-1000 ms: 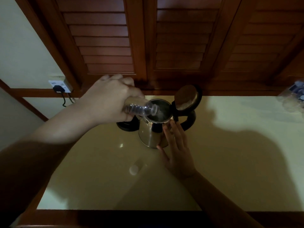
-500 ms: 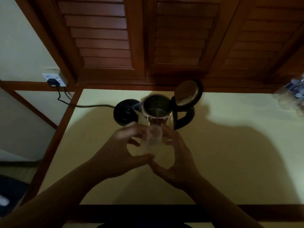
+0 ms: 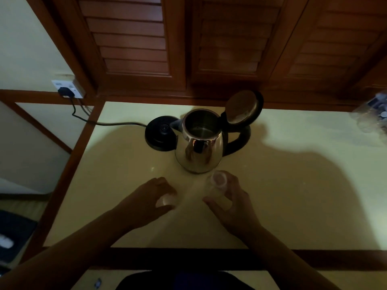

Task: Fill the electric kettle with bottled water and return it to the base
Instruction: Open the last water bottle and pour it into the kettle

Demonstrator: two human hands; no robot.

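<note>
Kettle [image 3: 199,149] on counter [image 3: 293,185], lid [image 3: 243,109] flipped open, still off base [image 3: 160,132] sitting at its 9 o'clock, touching. Right hand [image 3: 234,204], at 6 o'clock of kettle, fingers curled round clear bottle [image 3: 218,183], upright, mouth uncapped. Left hand [image 3: 150,199] fingers pinching pale cap [image 3: 165,200], likely for recapping. Kettle yet to go on base

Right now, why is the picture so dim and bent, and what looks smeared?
Head view: dim light, with a broad shadow on the table; the wide lens bows straight edges; the clear bottle is motion-blurred; the kettle shows mirror glare.
</note>
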